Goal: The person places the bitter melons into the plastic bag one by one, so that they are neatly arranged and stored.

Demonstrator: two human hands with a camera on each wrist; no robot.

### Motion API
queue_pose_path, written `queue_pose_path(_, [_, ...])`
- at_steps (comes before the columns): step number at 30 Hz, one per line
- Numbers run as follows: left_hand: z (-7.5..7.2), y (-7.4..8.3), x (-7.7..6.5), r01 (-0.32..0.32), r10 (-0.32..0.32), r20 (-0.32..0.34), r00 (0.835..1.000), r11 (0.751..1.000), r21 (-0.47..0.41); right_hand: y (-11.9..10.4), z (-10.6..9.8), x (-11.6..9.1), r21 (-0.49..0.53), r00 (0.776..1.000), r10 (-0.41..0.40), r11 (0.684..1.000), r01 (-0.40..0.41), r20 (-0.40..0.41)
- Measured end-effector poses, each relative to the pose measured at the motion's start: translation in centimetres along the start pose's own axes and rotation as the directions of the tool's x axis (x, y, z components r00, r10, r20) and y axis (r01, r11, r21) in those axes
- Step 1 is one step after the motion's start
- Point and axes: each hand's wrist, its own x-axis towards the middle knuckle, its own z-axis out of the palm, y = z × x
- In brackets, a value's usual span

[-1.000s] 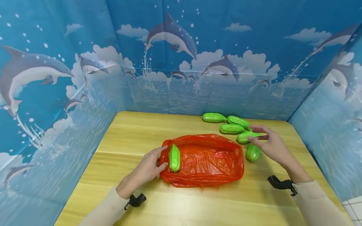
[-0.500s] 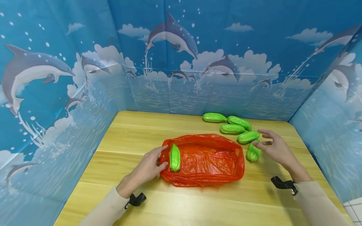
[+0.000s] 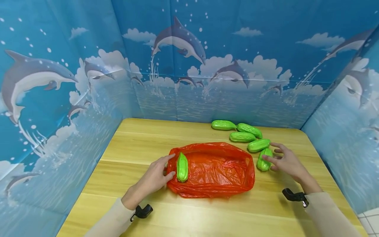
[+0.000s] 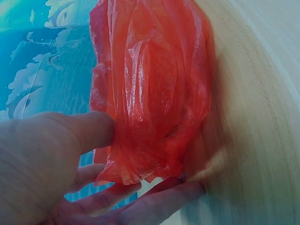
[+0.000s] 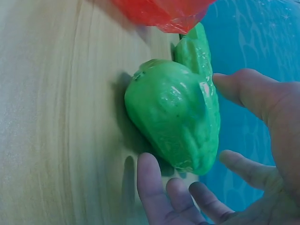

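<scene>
An open red plastic bag (image 3: 219, 171) lies on the table with one glossy green bitter gourd (image 3: 182, 167) in its left end. My left hand (image 3: 154, 176) rests at that end. In the left wrist view the thumb (image 4: 96, 131) touches the bag and the fingers spread below its crumpled edge. On the right, my right hand (image 3: 288, 163) reaches around the nearest loose bitter gourd (image 3: 264, 160), its fingers loosely spread. From the right wrist the same bitter gourd (image 5: 171, 112) appears between thumb and fingers, with gaps beside the fingertips. Another bitter gourd (image 3: 258, 145) lies just behind it.
Three more bitter gourds (image 3: 241, 137) lie in a cluster toward the back right of the wooden table (image 3: 139, 140). A blue cloth (image 3: 189, 95) printed with dolphins encloses the back and both sides. Each wrist wears a black camera mount (image 3: 143, 211).
My right hand has moved from the gourd behind down to the nearest one. The left hand stays at the bag's left end, and the gourds lie about where they were.
</scene>
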Motion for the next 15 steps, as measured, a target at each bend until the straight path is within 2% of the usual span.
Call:
queue_pose_path(8, [0.01,-0.08,-0.02,-0.004,0.004,0.004,1.000,1.000,0.000,0.42,0.02,0.32,-0.018,0.999,0.045,0.999,-0.045,0.002])
queue_pose_path(15, [-0.10,-0.17,-0.10,0.002,-0.001,0.022,1.000,1.000,-0.015,0.23,0.45,0.28,0.033,0.997,0.069,0.997,-0.070,0.023])
